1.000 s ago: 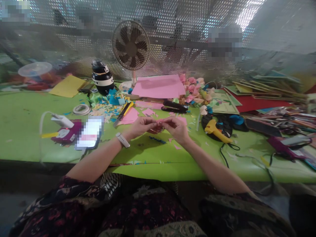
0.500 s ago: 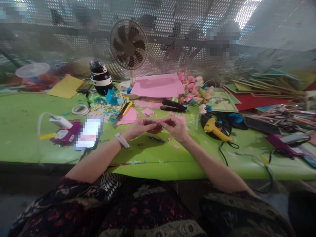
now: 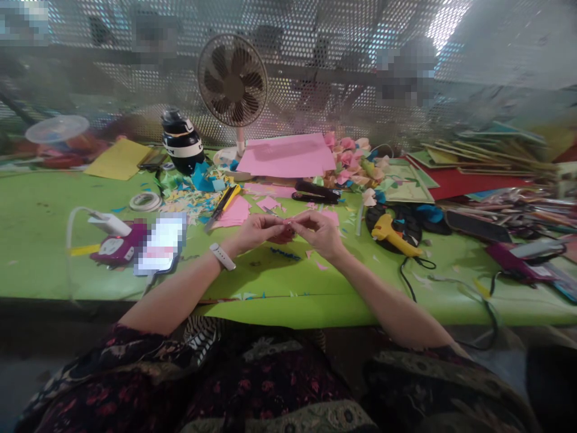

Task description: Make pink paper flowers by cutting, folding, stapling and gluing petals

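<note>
My left hand (image 3: 259, 231) and my right hand (image 3: 319, 231) meet above the green table, fingertips pinched close together. Between them is a small pink piece of paper (image 3: 288, 222), mostly covered by the fingers, so its shape does not show. Blue lettering (image 3: 285, 254) marks the table surface just below the hands. Pink paper scraps (image 3: 322, 266) lie near my right wrist. Behind my left hand are cut pink paper pieces (image 3: 235, 213) and a yellow box cutter (image 3: 223, 206). A black stapler (image 3: 316, 193) rests beyond my right hand.
A yellow glue gun (image 3: 393, 236) lies on a black pad at right, its cord trailing forward. Paper flowers (image 3: 354, 161) and pink sheets (image 3: 286, 155) are heaped behind. At left are a phone (image 3: 161, 243), a power strip (image 3: 118, 243) and a dark bottle (image 3: 183, 144) near a fan (image 3: 233, 81).
Both hands stay in nearly the same place, still pinching the pink paper, with only slight finger movement. The whole view has shifted a little.
</note>
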The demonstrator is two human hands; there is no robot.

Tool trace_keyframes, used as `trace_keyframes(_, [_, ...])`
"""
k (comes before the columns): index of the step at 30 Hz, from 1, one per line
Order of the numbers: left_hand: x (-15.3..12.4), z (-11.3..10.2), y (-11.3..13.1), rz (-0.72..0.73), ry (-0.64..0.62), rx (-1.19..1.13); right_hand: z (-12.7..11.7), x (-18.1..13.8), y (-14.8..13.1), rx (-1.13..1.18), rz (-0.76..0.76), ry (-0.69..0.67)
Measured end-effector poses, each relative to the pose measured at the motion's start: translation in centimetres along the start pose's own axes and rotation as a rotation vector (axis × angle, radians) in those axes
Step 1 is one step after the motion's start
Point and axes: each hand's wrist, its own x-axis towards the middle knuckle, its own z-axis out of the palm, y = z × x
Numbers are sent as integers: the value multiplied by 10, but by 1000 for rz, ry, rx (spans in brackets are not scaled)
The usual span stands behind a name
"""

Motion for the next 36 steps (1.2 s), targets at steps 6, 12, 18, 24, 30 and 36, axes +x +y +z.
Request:
trace_keyframes(6, [-1,0,3,4,-9,13,0,0,-2,11,19,-5])
trace_keyframes(12, [-2,0,5,-18,-30,-18,-8,2,-4,97,130,-79])
trace_keyframes(18, [-3,-1,5,-98,-85,-72,-5,0,-4,-20,71,-265])
trace_keyframes(24, [-3,-2,6,-136,-84,-36,-1,-2,-1,-74,30,-243])
trace_keyframes(30, [-3,-1,5,-109,-113,14,-1,-2,1,-98,43,-237])
trace_keyframes(36, [0,-4,5,-59,-118,60,-1,0,0,-175,9,-223])
